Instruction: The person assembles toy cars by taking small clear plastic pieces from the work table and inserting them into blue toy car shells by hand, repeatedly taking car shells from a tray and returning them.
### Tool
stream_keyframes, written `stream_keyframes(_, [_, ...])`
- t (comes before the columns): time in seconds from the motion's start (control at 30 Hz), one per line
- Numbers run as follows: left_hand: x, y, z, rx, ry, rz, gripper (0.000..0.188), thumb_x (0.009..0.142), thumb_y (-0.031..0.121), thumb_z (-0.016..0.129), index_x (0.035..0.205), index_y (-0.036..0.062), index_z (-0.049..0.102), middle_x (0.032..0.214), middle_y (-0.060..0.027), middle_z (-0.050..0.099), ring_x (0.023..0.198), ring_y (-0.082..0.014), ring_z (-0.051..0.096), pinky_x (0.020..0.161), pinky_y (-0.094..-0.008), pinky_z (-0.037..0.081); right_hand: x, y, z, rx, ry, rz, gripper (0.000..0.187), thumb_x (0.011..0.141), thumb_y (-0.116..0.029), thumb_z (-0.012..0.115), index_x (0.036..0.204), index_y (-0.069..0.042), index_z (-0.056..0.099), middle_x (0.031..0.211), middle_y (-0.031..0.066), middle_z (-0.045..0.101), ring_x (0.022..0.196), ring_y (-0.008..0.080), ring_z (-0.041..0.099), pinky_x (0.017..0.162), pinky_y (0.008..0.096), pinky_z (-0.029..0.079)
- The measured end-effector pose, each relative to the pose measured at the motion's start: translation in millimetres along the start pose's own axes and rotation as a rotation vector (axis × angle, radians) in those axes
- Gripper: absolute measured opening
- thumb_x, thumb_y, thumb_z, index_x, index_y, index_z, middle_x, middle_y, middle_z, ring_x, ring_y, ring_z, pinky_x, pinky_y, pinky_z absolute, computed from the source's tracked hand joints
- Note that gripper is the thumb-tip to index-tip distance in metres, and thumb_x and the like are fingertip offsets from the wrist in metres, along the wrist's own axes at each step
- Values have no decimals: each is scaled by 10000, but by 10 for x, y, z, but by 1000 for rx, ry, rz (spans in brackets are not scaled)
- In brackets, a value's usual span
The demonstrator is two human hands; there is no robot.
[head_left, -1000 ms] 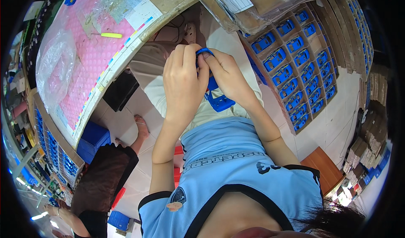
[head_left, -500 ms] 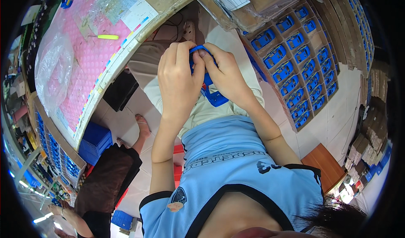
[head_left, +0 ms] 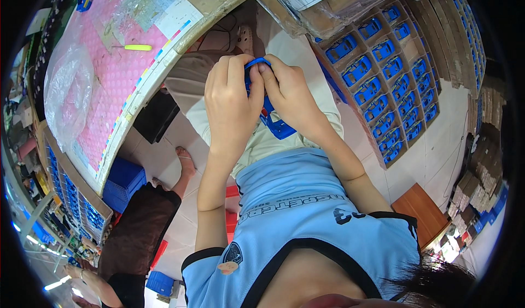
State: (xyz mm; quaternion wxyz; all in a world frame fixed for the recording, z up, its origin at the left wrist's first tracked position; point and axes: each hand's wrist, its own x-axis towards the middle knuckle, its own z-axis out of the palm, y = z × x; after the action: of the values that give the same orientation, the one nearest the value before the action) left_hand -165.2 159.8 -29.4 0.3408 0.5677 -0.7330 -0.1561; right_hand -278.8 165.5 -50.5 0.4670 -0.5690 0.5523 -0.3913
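Observation:
Over my lap, both hands hold a blue plastic toy car body [head_left: 280, 128]. My left hand [head_left: 232, 97] wraps its far left side, fingers curled and thumb pressing inward. Opposite it, my right hand [head_left: 295, 95] pinches the far edge between thumb and fingers. The near end of the car body sticks out below my hands, showing an open frame and a bit of red. Most of its middle is hidden behind my fingers.
A table with pink bubble sheeting [head_left: 128, 70] stands at left, bearing a yellow-handled tool [head_left: 138, 47] and a clear plastic bag [head_left: 68, 89]. To the right, a divided cardboard tray [head_left: 377, 136] holds several blue toy cars. A co-worker's leg [head_left: 186, 166] and blue crate [head_left: 123, 182] are at lower left.
My right fingers have shifted slightly at the far edge and now cover more of the blue rim. Both hands keep their hold in nearly the same place.

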Motion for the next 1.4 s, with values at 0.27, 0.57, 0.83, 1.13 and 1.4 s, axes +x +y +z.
stream_keyframes(0.27, [1, 3, 35, -13, 26, 24, 128, 733, 11, 604, 849, 1, 552, 767, -120, 540, 692, -299, 541, 623, -381, 435, -9, 13, -19, -54, 20, 8, 179, 898, -149, 472, 879, 22, 522, 619, 254, 530, 590, 420, 539, 521, 445, 414])
stream_keyframes(0.57, [-1, -46, 68, -106, -18, -67, 120, 738, 9, 591, 850, -8, 550, 785, -151, 556, 722, -330, 558, 640, -396, 445, -2, 26, -43, -37, -33, 45, 219, 906, -162, 439, 835, 37, 497, 640, 256, 538, 641, 426, 545, 572, 456, 416])
stream_keyframes(0.83, [46, -52, 70, -157, -64, -110, 125, 747, 17, 582, 860, -24, 549, 797, -171, 558, 730, -351, 562, 656, -403, 452, 18, 21, -66, -9, -55, 113, 243, 913, -175, 417, 833, 46, 482, 668, 263, 544, 657, 429, 543, 598, 460, 412])
stream_keyframes(1.13, [30, -67, 98, -143, -79, -101, 131, 750, 20, 586, 867, -26, 548, 806, -173, 555, 737, -355, 556, 665, -411, 446, 31, 98, -52, 48, -54, 133, 246, 907, -169, 421, 841, 53, 504, 706, 260, 553, 679, 415, 548, 606, 445, 416])
stream_keyframes(1.4, [17, -59, 101, -91, -46, -81, 125, 748, 27, 590, 860, -15, 553, 790, -162, 553, 736, -344, 552, 665, -408, 438, 28, 94, -40, 76, -36, 118, 254, 908, -179, 429, 854, 51, 519, 698, 253, 554, 661, 406, 547, 593, 430, 418])
